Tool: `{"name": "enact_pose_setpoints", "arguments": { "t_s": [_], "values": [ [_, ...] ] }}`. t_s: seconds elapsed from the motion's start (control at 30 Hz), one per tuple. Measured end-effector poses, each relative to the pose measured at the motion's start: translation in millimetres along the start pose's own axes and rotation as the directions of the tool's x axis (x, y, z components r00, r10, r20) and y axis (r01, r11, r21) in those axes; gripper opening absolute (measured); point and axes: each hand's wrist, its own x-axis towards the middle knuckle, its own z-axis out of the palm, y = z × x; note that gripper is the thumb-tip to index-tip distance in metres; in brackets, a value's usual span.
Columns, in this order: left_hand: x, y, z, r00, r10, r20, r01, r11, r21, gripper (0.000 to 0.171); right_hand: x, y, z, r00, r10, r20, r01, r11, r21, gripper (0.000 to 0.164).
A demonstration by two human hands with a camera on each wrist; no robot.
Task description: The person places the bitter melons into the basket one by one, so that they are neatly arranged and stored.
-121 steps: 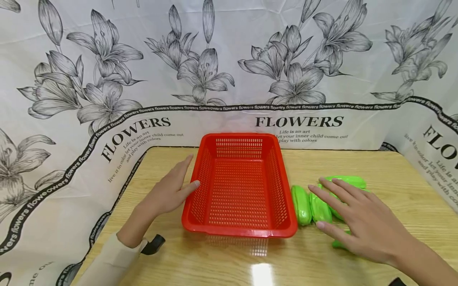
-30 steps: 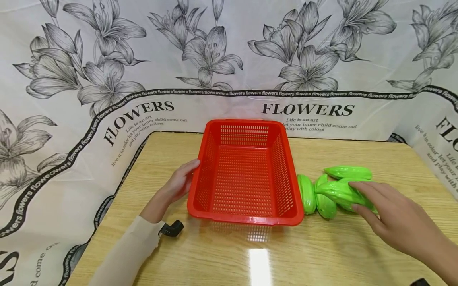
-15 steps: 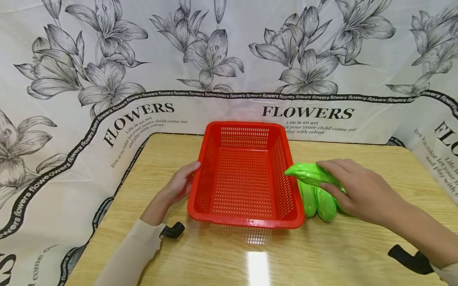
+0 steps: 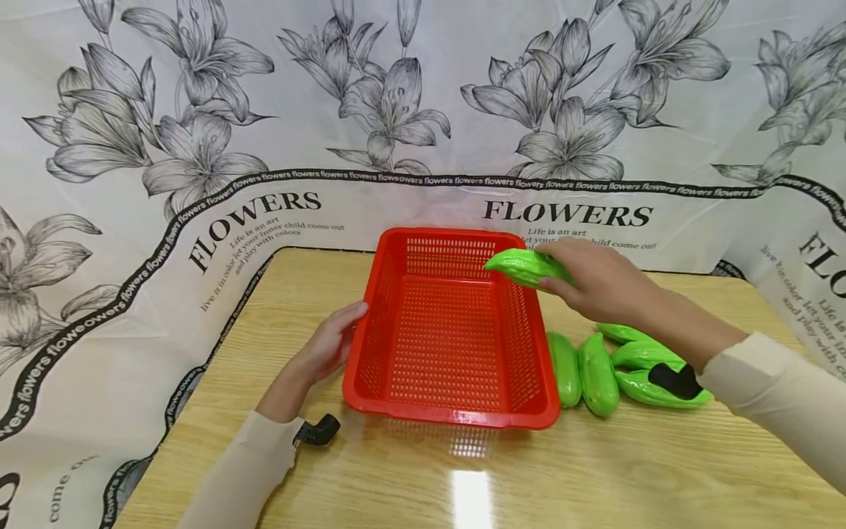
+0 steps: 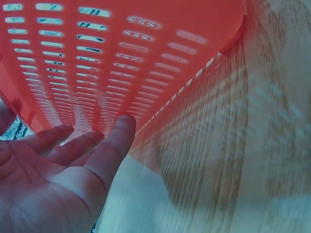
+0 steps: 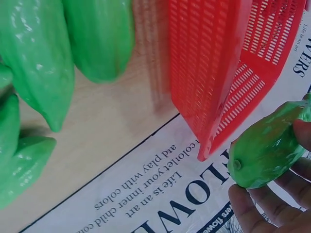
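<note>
My right hand [image 4: 595, 283] grips a bright green bitter melon [image 4: 522, 266], its pointed tip aimed left, above the far right rim of the red plastic basket [image 4: 456, 416]. Seen from the right wrist, the thumb and fingers wrap one end of that melon, and its blunt end with a small stem stub [image 6: 237, 164] shows. On the basket's left side is my left hand [image 4: 324, 342], its thumb tip at the rim. Its fingers [image 5: 109, 150] extend loosely against the slotted outer wall in the left wrist view. Nothing lies inside the basket.
Several more bitter melons [image 4: 598, 376] lie on the wooden table [image 4: 370, 485] right of the basket, two of them beside its wall and others partly under the right forearm. A white flower-print cloth [image 4: 423, 202] hangs behind and at both sides.
My right hand took hold of a bitter melon from the pile, lifted it, and moved it left and farther back, over the basket's rim. The left hand moved to the basket's side and stayed.
</note>
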Motion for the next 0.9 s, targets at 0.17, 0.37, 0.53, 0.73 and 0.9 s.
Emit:
{"name": "enact_pose_setpoints", "arguments": {
  "t_s": [0.17, 0.37, 0.53, 0.73, 0.9],
  "values": [
    [-0.1, -0.7, 0.5, 1.0, 0.016, 0.024, -0.015, 0.999, -0.029, 0.051, 20.9, 0.0, -0.1, 0.999, 0.001, 0.036, -0.001, 1.0, -0.004, 0.037],
    [-0.4, -0.4, -0.2, 1.0, 0.008, 0.013, -0.007, 1.0, -0.019, 0.052, 42.3, -4.9, -2.8, 0.998, -0.016, 0.053, 0.016, 1.0, 0.008, 0.025],
    [-0.9, -2.6, -1.0, 1.0, 0.003, -0.003, -0.003, 1.0, -0.019, 0.053, 60.5, -9.7, 0.6, 0.995, -0.034, 0.092, 0.033, 0.999, 0.008, 0.027],
    [-0.6, -4.7, -3.2, 1.0, 0.02, 0.001, -0.02, 1.0, 0.002, 0.055, 83.5, -12.3, 11.4, 0.988, -0.032, 0.152, 0.036, 0.999, -0.022, 0.031],
    [1.0, -3.5, -3.5, 0.999, 0.032, 0.004, -0.032, 0.999, 0.009, 0.055, 99.6, -12.9, 21.2, 0.983, -0.021, 0.181, 0.028, 0.999, -0.036, 0.024]
  ]
}}
